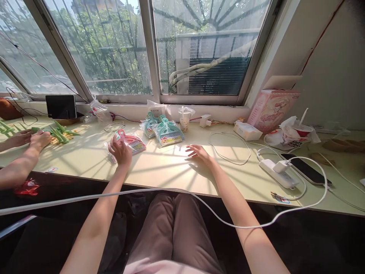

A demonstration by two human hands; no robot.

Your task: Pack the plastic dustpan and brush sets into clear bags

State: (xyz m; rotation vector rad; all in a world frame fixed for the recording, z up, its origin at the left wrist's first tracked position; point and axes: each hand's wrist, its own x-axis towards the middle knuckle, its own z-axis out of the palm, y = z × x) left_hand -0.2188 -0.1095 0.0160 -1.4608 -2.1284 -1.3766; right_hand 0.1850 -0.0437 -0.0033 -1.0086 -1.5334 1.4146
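My left hand (121, 151) is curled over the left end of pink mini dustpan-and-brush sets (136, 143) in clear plastic, gripping there; the fingers partly hide the packs. Over the table to the right is my right hand (199, 153), its fingers spread and nothing in them. Teal dustpan-and-brush sets (170, 133), also bagged in plastic, lie beyond and between my hands. A further teal pack (148, 125) sits beside them, partly overlapped.
A white cable (176, 189) crosses above my forearms to a power strip (278, 173) beside a phone (306, 169). Behind stand a drink cup (185, 118), tissue pack (247, 130) and pink box (272, 110). At left, another person's hands (40, 139) handle green leaf-like pieces (61, 133).
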